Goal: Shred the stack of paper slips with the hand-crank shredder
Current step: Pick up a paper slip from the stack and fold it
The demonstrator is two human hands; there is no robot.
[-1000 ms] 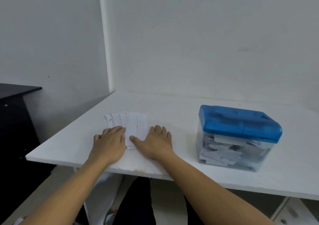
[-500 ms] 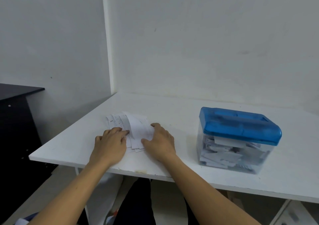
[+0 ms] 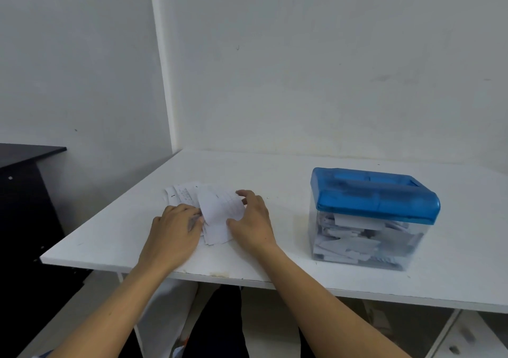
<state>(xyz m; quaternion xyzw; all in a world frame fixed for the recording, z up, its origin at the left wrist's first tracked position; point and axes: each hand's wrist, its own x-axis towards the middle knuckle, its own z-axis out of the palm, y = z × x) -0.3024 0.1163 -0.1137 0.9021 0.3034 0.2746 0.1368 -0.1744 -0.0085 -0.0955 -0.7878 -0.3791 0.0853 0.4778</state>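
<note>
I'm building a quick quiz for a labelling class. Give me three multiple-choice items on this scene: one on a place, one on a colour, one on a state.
1. Where does the shredder stand?
A: on the table, right of the paper slips
B: left of the slips
C: on a chair

2. What colour is its lid?
A: red
B: blue
C: green

3. What state is its clear bin in?
A: empty
B: holding paper pieces
C: tipped on its side

Answers:
1 A, it stands on the white top, right of the slips.
2 B, the lid is plainly blue.
3 B, white pieces show through the wall.
</note>
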